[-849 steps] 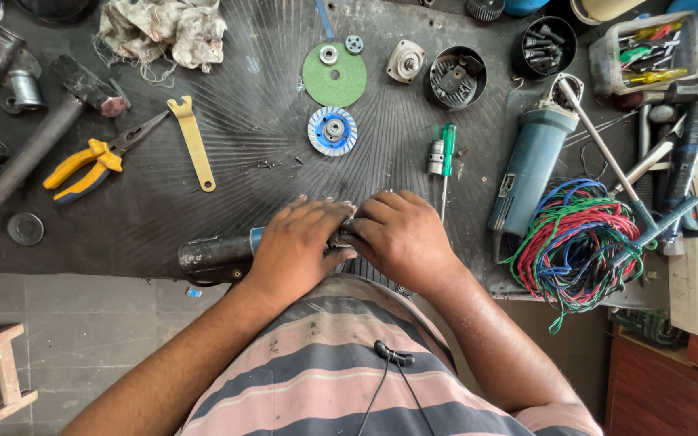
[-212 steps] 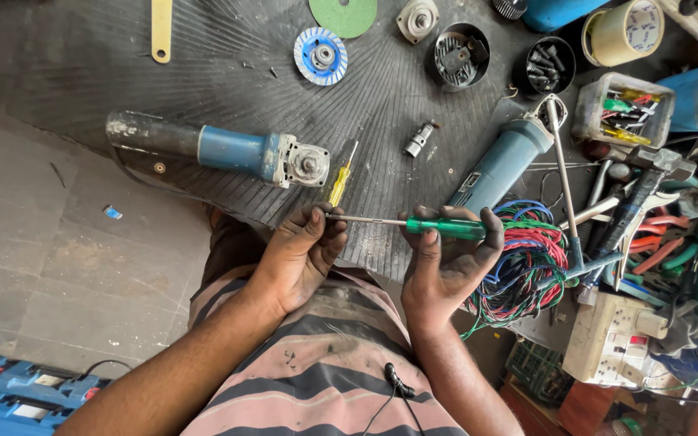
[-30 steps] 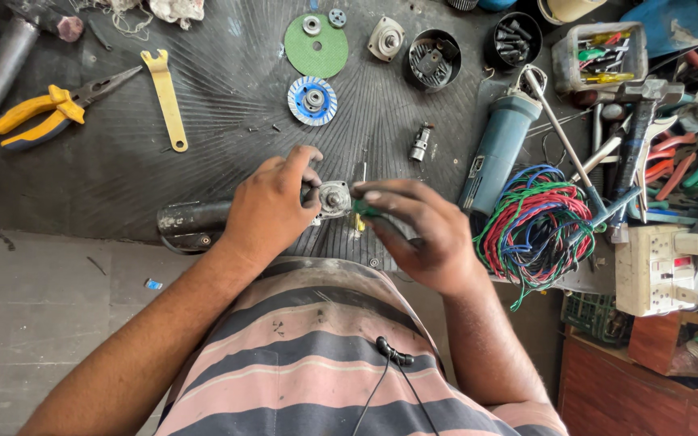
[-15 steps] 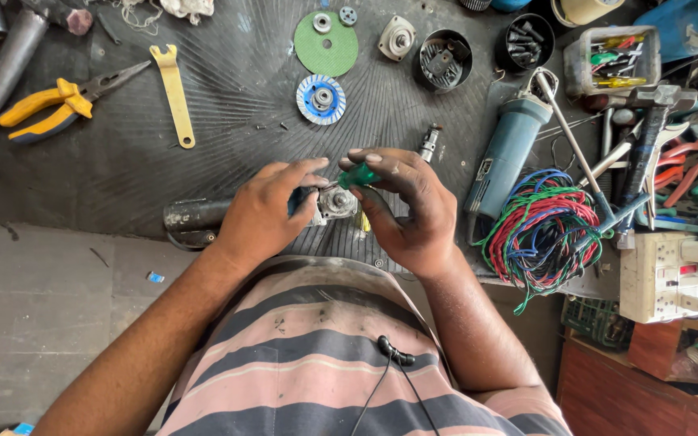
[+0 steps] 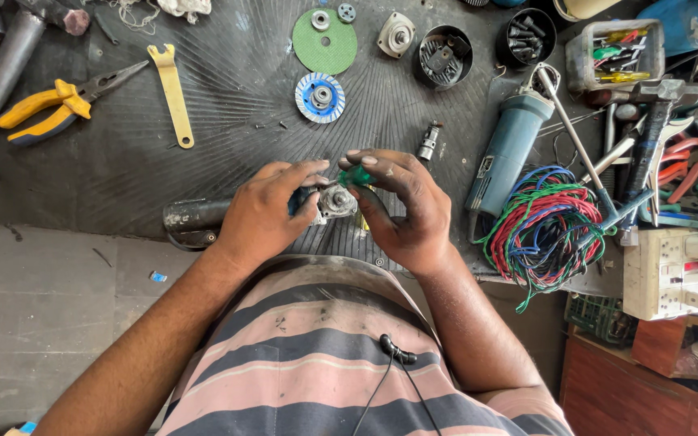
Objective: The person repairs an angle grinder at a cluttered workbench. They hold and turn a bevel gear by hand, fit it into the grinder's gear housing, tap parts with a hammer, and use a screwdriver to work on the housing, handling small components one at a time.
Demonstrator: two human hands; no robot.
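Two hands meet on one job at the near edge of the black rubber mat [image 5: 228, 97]: my left hand [image 5: 264, 211] is wrapped tight around the front end of the angle grinder [image 5: 203, 218], and my right hand [image 5: 401, 206] is pinched shut on the green-handled screwdriver [image 5: 356, 175], standing it over the grinder's metal gear head [image 5: 335, 200]. The grinder lies on its side along the mat's edge, dark tail to my left, head between my hands.

To do this well, I reckon I should keep the driver square in line with the screw, press down before turning, and let my left hand lock the body so it can't roll on the mat.

My fingers cover most of what matters: I cannot see the driver's tip or the screw it sits in, nor whether the tip is seated at all. My left palm hides the blue part of the housing.

Further out lie a blue diamond disc [image 5: 320, 97], a green disc [image 5: 325, 42], a yellow wrench [image 5: 171, 93], yellow pliers [image 5: 50, 109], a second blue grinder body [image 5: 509, 153] and a tangle of coloured wires [image 5: 547, 222], partly buried under other tools.
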